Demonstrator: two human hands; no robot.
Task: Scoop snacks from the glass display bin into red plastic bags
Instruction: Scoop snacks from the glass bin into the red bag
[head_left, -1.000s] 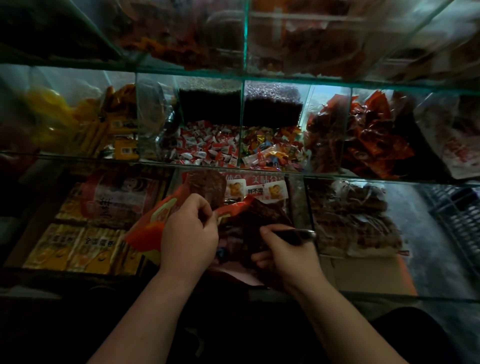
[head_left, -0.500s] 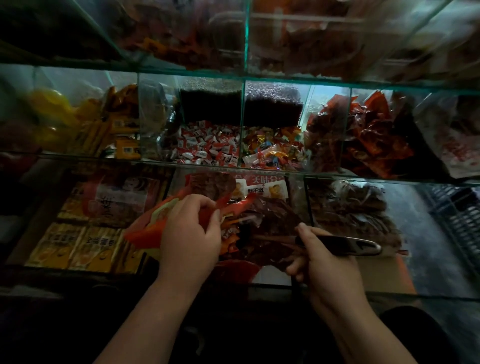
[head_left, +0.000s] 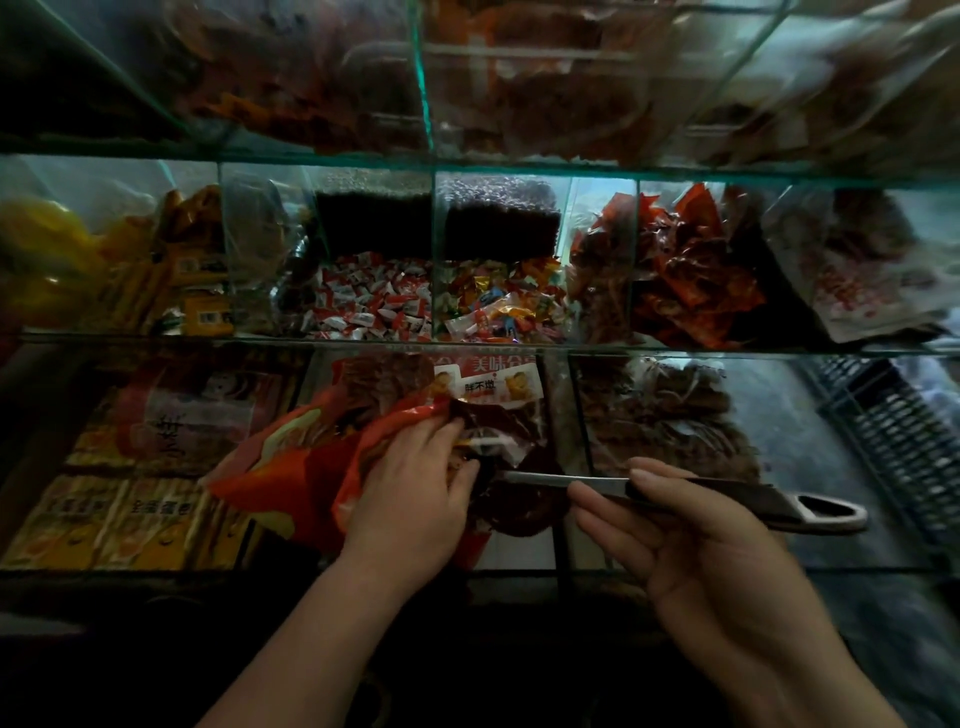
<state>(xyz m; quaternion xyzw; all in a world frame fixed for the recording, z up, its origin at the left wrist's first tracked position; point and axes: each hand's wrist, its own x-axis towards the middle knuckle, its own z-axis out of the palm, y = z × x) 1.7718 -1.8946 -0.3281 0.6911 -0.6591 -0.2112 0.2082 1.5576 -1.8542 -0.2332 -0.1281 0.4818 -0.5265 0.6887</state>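
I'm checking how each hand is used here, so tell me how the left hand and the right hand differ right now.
The left hand grips the crumpled red plastic bag at its mouth, knuckles up; the right hand pinches the dark handle of a metal scoop, palm side showing. The left hand sits over the middle snack bin; the right hand is further right and nearer the camera. Both are bare and closed on something.

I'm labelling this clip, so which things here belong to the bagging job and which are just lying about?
In the job:
left hand gripping the red plastic bag
right hand holding the scoop handle
dark snack packets

Lying about:
red-and-white wrapped candies
mixed colourful candies
yellow boxes
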